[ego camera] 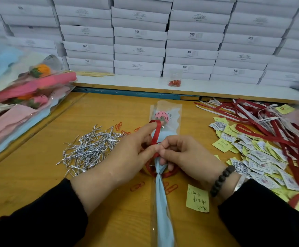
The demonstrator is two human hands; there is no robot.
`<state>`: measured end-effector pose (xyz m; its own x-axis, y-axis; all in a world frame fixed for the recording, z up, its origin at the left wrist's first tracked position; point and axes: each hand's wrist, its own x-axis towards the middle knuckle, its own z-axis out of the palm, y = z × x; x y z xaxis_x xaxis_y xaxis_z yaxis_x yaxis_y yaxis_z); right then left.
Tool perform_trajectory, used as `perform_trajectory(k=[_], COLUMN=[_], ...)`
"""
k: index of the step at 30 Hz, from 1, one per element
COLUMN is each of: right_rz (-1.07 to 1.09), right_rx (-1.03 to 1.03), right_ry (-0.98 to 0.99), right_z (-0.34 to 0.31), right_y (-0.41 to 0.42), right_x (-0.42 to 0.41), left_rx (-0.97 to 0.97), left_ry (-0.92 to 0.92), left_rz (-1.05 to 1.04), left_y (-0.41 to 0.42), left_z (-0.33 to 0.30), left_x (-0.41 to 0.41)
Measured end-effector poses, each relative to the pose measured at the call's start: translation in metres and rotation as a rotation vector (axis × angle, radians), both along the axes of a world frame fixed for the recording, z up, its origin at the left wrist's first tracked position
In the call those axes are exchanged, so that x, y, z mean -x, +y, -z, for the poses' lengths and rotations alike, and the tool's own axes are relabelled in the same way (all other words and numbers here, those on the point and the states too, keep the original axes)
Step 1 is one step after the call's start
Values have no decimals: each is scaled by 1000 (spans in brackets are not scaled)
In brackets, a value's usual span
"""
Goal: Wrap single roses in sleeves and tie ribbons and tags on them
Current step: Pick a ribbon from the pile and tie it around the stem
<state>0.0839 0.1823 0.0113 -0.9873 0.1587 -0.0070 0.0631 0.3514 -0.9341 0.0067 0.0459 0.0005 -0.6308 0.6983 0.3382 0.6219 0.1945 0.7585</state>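
Observation:
A single rose in a clear sleeve (172, 111) printed "LOVE YOU", lined with light blue paper (163, 211), lies lengthwise on the wooden table, head pointing away from me. A red ribbon (155, 134) goes round the gathered neck of the sleeve. My left hand (127, 154) holds a ribbon loop up over its forefinger. My right hand (186, 154) pinches the ribbon at the knot, fingertips meeting the left thumb. The rose head is mostly hidden behind the loop and the print.
Silver twist ties (90, 147) are heaped at the left, red paper clips (137, 187) scattered about. Red ribbons (262, 122) and several tags and yellow notes (252, 154) lie at the right. Wrapped flowers (29, 90) pile at far left. White boxes (139, 36) are stacked behind.

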Motion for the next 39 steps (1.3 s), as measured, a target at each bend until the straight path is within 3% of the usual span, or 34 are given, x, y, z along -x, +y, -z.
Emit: perform_trajectory(k=[6,10,13,18,23,32,39], right_rz=[-8,11,21,88,136,74,148], right_rx=[-19,-548,-821,-976,-929,-679,-214], right_ry=[21,190,245,321,337,246,117], right_z=[0,-1,-2,1,5,5,-4], right_y=[2,-2,-7,-14,-12,-11,-4], right_x=[-2,-5,-8,-10,-9,-4,-2], left_rx=[47,87,119,176,211,222,167], left_ry=[-32,33,33,-65,-205,-213,-197], left_rz=[-39,-74,-80,-86,-27,24,-46], left_y=[-1,-2,-3,-1,0,-2,-6], left_z=[-6,-6,-6,-5,-8,-9,-9], left_x=[-1,-1,2,7,6,3,10])
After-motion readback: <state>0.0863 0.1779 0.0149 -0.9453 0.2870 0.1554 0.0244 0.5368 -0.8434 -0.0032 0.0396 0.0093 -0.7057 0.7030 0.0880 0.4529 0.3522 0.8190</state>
